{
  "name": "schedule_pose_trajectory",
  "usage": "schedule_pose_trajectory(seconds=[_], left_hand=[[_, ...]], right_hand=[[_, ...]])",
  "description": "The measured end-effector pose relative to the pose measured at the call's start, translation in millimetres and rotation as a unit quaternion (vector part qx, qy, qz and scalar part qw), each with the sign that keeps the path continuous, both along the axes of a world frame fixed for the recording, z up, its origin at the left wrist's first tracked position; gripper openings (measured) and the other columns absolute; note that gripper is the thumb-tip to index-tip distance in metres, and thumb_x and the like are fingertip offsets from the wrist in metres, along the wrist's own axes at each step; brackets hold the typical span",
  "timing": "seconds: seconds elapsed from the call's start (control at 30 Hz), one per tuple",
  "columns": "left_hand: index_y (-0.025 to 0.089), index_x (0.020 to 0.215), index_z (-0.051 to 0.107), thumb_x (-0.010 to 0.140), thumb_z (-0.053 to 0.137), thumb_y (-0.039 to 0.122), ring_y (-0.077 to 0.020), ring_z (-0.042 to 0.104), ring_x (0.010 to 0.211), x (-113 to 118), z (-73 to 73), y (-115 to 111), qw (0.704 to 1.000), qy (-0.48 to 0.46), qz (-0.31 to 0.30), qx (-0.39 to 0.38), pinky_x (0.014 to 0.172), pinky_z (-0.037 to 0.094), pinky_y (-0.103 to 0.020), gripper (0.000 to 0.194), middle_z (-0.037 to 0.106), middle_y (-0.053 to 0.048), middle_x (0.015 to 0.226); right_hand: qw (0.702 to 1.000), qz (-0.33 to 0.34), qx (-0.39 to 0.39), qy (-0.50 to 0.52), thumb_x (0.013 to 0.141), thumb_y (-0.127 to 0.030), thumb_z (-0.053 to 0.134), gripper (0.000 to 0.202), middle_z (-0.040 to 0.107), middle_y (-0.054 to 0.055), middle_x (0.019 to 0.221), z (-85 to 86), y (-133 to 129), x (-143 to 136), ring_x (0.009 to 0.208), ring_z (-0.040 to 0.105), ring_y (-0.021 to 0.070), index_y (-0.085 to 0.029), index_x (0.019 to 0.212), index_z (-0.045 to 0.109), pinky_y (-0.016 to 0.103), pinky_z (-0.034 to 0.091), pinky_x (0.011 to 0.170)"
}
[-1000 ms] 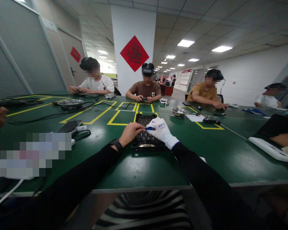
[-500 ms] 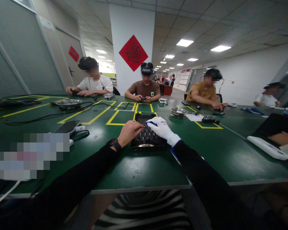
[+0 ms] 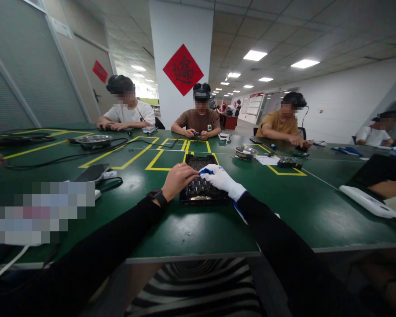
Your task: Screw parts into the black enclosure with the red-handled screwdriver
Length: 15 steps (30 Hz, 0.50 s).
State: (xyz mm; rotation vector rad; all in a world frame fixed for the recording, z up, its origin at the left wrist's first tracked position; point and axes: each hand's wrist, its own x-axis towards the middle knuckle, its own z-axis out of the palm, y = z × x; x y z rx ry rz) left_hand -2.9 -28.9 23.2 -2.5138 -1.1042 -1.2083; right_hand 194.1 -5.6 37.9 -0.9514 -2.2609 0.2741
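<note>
A black open case [image 3: 203, 203] with several small pale pieces inside lies on the green table in front of me. Over its left side is my left hand [image 3: 180, 180], bare, with a ring and a dark wristwatch. Its fingers and thumb are pressed together, and whatever they pinch is too small to make out. My right hand [image 3: 221, 179] wears a white glove with blue on the fingers. Those fingers are curled closed above the case, their tips meeting the left fingertips. Anything held between them is hidden.
Yellow tape [image 3: 161, 169] marks the green table [image 3: 145, 246]. Metal bowls stand at right [image 3: 246, 152] and left [image 3: 94, 141]. A phone [image 3: 92, 172], black cables and a white device [image 3: 368, 202] lie around. Several people sit across the table.
My hands have come together, fingertips now meeting over the case. The gloved right fingers have curled in more. The view has shifted slightly.
</note>
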Motion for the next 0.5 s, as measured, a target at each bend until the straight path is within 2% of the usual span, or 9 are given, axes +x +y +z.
schedule_pose_trajectory(seconds=[0.2,0.33,0.5], left_hand=[[0.021,0.090,0.067,0.087,0.044,0.038,-0.0185,0.051,0.086,0.8,4.2,-1.4,0.999,0.025,0.017,-0.036,0.084,0.037,-0.031,0.029,0.066,-0.005,0.087],[0.020,0.090,0.066,0.087,0.042,0.036,-0.0184,0.051,0.086,1.5,6.4,-1.0,0.998,0.051,0.014,-0.021,0.082,0.038,-0.031,0.029,0.065,-0.006,0.088],[0.019,0.090,0.065,0.087,0.044,0.034,-0.0174,0.051,0.082,1.5,5.0,0.4,0.998,0.063,-0.004,0.024,0.077,0.039,-0.029,0.026,0.065,-0.005,0.084]], right_hand=[[1.000,0.002,0.015,-0.018,0.082,-0.031,0.047,0.024,0.066,0.003,0.091,-1.1,0.6,-1.5,0.087,0.056,0.0160,-0.020,0.090,0.066,0.029,0.040,0.085],[0.999,-0.014,0.016,-0.034,0.082,-0.030,0.046,0.023,0.065,0.003,0.091,3.7,-2.8,-2.6,0.088,0.056,0.0164,-0.019,0.087,0.066,0.030,0.040,0.085],[0.999,-0.002,-0.033,-0.005,0.080,-0.031,0.049,0.023,0.065,0.003,0.085,7.2,-5.9,-2.1,0.080,0.056,0.0146,-0.016,0.084,0.066,0.027,0.041,0.079]])
